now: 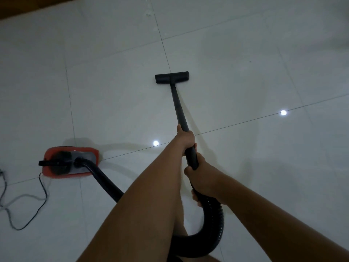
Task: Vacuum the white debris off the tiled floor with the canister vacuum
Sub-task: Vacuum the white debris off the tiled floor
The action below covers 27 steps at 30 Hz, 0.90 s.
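Left hand (186,138) and right hand (201,173) both clamped round one black wand (178,106), one red canister (95,153) leftward.

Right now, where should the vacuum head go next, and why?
Probably push the floor head forward and slightly left, along the grout line, toward the white debris at the far edge of the tiled floor. The head lies well short of those specks, and the left hand and right hand both grip the wand.
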Each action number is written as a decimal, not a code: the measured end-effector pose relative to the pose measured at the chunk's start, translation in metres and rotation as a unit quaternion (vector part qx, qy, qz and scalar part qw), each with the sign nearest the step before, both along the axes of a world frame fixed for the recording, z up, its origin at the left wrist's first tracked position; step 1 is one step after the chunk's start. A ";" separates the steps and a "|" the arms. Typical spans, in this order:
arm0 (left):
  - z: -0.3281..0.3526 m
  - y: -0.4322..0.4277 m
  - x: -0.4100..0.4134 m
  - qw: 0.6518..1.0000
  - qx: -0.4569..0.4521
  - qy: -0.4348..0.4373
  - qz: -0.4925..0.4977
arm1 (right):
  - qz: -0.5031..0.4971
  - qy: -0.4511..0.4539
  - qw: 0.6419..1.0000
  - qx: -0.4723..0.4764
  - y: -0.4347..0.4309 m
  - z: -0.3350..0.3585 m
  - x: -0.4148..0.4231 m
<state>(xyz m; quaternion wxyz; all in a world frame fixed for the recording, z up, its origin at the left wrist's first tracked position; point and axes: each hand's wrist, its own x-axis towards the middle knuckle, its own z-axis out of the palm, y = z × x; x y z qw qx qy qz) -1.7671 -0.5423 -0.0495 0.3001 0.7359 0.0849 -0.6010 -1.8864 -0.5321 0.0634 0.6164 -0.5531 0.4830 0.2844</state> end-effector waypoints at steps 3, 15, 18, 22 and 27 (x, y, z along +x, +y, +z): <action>0.003 -0.005 0.001 1.000 0.000 0.000 0.001 | 0.011 -0.006 1.000 0.001 -0.008 0.004 0.000; -0.020 -0.067 0.081 0.999 -0.005 -0.001 0.033 | 0.040 -0.001 0.999 -0.006 -0.071 -0.036 0.076; -0.025 -0.091 0.111 0.999 -0.006 -0.003 0.035 | 0.044 0.001 0.999 -0.002 -0.096 -0.039 0.105; -0.026 -0.123 0.153 0.999 -0.009 -0.003 0.039 | 0.046 -0.010 0.999 -0.010 -0.128 -0.039 0.146; -0.026 -0.152 0.202 0.999 -0.010 -0.003 0.034 | 0.050 -0.003 0.999 -0.018 -0.155 -0.042 0.194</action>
